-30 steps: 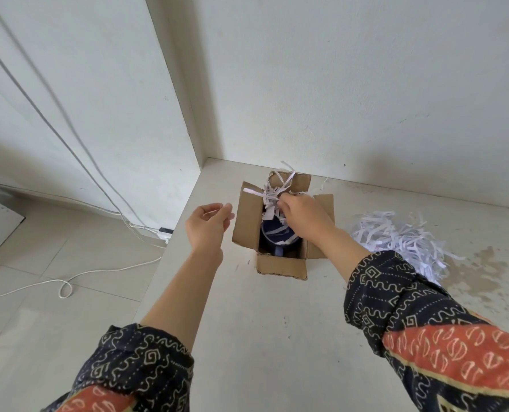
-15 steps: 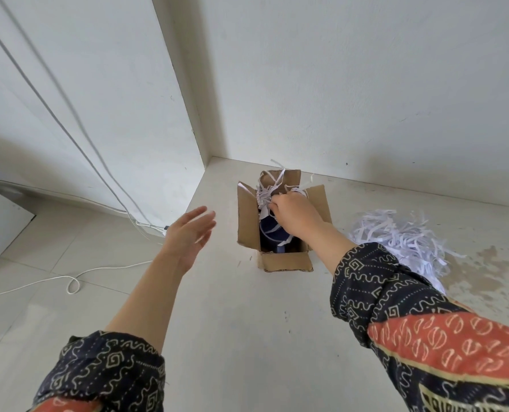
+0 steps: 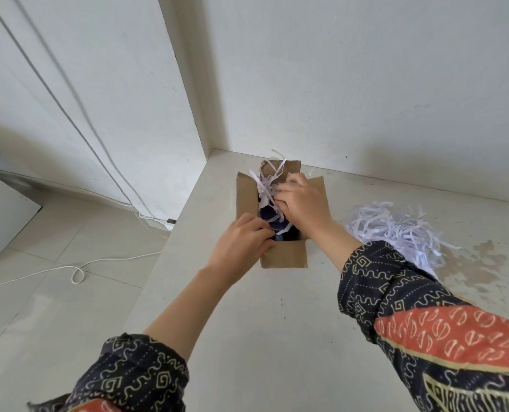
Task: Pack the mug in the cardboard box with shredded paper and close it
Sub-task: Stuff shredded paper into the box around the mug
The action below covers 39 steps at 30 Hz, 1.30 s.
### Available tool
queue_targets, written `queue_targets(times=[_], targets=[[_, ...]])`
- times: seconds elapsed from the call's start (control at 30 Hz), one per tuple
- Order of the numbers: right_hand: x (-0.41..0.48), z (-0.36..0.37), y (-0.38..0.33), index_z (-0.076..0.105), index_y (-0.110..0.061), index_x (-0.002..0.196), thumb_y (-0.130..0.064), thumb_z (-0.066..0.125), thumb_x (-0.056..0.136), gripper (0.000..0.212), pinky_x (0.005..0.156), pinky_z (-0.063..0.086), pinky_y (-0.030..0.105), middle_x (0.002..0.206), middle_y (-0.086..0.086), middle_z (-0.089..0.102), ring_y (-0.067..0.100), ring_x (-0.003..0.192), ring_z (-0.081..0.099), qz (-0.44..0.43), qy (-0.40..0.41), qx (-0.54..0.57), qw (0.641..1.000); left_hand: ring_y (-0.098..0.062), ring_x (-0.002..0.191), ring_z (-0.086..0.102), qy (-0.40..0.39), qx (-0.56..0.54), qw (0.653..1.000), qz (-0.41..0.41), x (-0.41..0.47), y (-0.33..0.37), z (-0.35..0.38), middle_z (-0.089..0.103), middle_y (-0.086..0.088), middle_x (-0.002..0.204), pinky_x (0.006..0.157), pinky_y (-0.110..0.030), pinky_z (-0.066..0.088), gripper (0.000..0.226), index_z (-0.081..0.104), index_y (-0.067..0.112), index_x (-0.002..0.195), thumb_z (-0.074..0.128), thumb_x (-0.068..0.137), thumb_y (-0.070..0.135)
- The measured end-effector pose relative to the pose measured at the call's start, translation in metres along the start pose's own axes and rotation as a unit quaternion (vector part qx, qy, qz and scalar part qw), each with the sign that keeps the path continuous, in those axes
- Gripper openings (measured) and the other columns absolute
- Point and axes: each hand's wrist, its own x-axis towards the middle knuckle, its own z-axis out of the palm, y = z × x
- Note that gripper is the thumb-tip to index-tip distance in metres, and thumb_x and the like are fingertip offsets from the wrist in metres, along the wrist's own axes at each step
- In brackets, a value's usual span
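- Where the white cable (image 3: 77,270) trails across the tiled floor, well to the left of both hands, nothing bears on the task.
- Left hand (image 3: 241,245): fingers (image 3: 262,233) curled over the near-left corner of the cardboard box (image 3: 284,255), tips reaching inside and touching the dark mug or the paper on it; whether they grip anything cannot be told.
- Mug (image 3: 269,215): dark blue, seated inside the box, just beyond the left fingertips and beneath the right hand; mostly covered.
- Right hand (image 3: 303,200): fingers bent downward into the box opening, pressing shredded paper (image 3: 265,185) against the mug; a closed grip on the strips cannot be confirmed.
- Box flaps stand open on all four sides; strips spill over the far flap.
- Loose paper pile (image 3: 396,230): lies on the white counter (image 3: 262,322), right of the right wrist, apart from the box.
- Handling judgement: the mug is probably rigid, breakable and comparatively heavy; steady it by the body, not the handle. The paper is light, soft and compressible; take it in loose handfuls. The flaps are thin and fold at their creases; hold them near the free edges.
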Motion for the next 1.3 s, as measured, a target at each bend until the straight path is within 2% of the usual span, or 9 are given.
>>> queue_targets(times=[0.07, 0.23, 0.4, 0.6, 0.7, 0.93, 1.07, 1.2, 1.3], targets=[[0.001, 0.004, 0.002, 0.070, -0.013, 0.101, -0.018, 0.066, 0.079, 0.023, 0.086, 0.046, 0.042, 0.116, 0.003, 0.065, 0.025, 0.114, 0.044, -0.009, 0.055, -0.068, 0.996, -0.024, 0.088, 0.064, -0.027, 0.008, 1.000, -0.014, -0.004, -0.003, 0.001, 0.073, 0.001, 0.088, 0.080, -0.029, 0.049, 0.036, 0.077, 0.012, 0.086, 0.047, 0.087, 0.033], [0.005, 0.002, 0.000, 0.024, -0.017, 0.147, -0.033, 0.051, 0.093, 0.062, 0.115, 0.020, 0.042, 0.158, 0.005, 0.014, 0.022, 0.146, 0.010, -0.027, -0.080, -0.035, 0.996, -0.027, 0.123, 0.053, -0.121, -0.017, 0.992, -0.033, -0.012, -0.021, 0.002, 0.070, 0.002, 0.112, 0.097, -0.040, 0.042, 0.045, 0.073, 0.020, 0.105, 0.047, 0.086, 0.051], [-0.001, 0.005, 0.006, 0.007, -0.016, 0.150, -0.046, 0.035, 0.097, 0.067, 0.119, 0.011, 0.038, 0.159, 0.004, -0.002, 0.019, 0.147, -0.003, -0.012, -0.185, -0.037, 0.982, -0.028, 0.126, 0.049, -0.085, 0.016, 0.996, 0.017, -0.011, -0.027, 0.014, 0.064, -0.004, 0.116, 0.098, -0.042, 0.046, 0.025, 0.071, 0.017, 0.099, 0.077, 0.076, 0.025], [-0.001, 0.010, 0.002, 0.030, -0.007, 0.142, -0.020, 0.042, 0.098, 0.048, 0.094, 0.043, 0.035, 0.145, 0.009, 0.034, 0.026, 0.127, 0.038, -0.012, -0.158, -0.051, 0.986, -0.023, 0.121, 0.040, -0.016, -0.040, 0.999, -0.033, -0.013, -0.023, 0.019, 0.057, -0.010, 0.121, 0.092, -0.035, 0.048, 0.018, 0.071, 0.012, 0.086, 0.079, 0.074, 0.022], [0.017, 0.009, -0.003, 0.045, -0.008, 0.129, -0.031, 0.033, 0.100, 0.038, 0.076, 0.044, 0.038, 0.126, 0.012, 0.055, 0.030, 0.107, 0.056, 0.033, -0.210, -0.015, 0.977, -0.023, 0.120, 0.041, -0.026, -0.059, 0.997, -0.051, -0.015, -0.026, 0.018, 0.055, -0.008, 0.124, 0.084, -0.034, 0.051, 0.015, 0.070, 0.012, 0.081, 0.080, 0.074, 0.021], [0.058, 0.001, -0.002, 0.055, -0.015, 0.083, -0.039, 0.037, 0.095, 0.032, 0.074, 0.036, 0.033, 0.093, 0.008, 0.054, 0.026, 0.087, 0.050, 0.116, -0.397, 0.090, 0.906, -0.021, 0.120, 0.041, -0.029, -0.064, 0.997, -0.039, -0.015, -0.030, 0.018, 0.049, -0.004, 0.124, 0.078, -0.033, 0.054, 0.017, 0.069, 0.013, 0.080, 0.081, 0.073, 0.022], [0.026, -0.004, 0.009, 0.058, -0.013, 0.104, -0.036, 0.054, 0.091, 0.027, 0.069, 0.043, 0.031, 0.104, 0.006, 0.064, 0.028, 0.097, 0.061, 0.036, -0.236, 0.032, 0.971, -0.021, 0.113, 0.046, -0.024, -0.092, 0.994, -0.055, -0.015, -0.029, 0.017, 0.048, -0.004, 0.129, 0.073, -0.037, 0.054, 0.021, 0.066, 0.014, 0.088, 0.080, 0.074, 0.019], [-0.005, 0.002, 0.017, 0.060, -0.007, 0.119, -0.026, 0.069, 0.079, 0.046, 0.094, 0.050, 0.039, 0.123, 0.008, 0.062, 0.026, 0.119, 0.055, -0.077, -0.015, -0.078, 0.994, -0.019, 0.110, 0.047, -0.019, -0.087, 0.995, -0.043, -0.015, -0.029, 0.014, 0.050, -0.006, 0.127, 0.073, -0.032, 0.053, 0.023, 0.064, 0.011, 0.087, 0.081, 0.073, 0.017], [0.000, -0.002, 0.019, 0.032, 0.000, 0.142, -0.045, 0.057, 0.087, 0.074, 0.113, 0.031, 0.039, 0.150, 0.014, 0.032, 0.027, 0.140, 0.030, -0.011, -0.087, -0.046, 0.995, -0.018, 0.110, 0.046, -0.020, -0.085, 0.995, -0.041, -0.014, -0.028, 0.015, 0.051, -0.007, 0.128, 0.071, -0.032, 0.053, 0.022, 0.063, 0.011, 0.085, 0.081, 0.073, 0.017]])
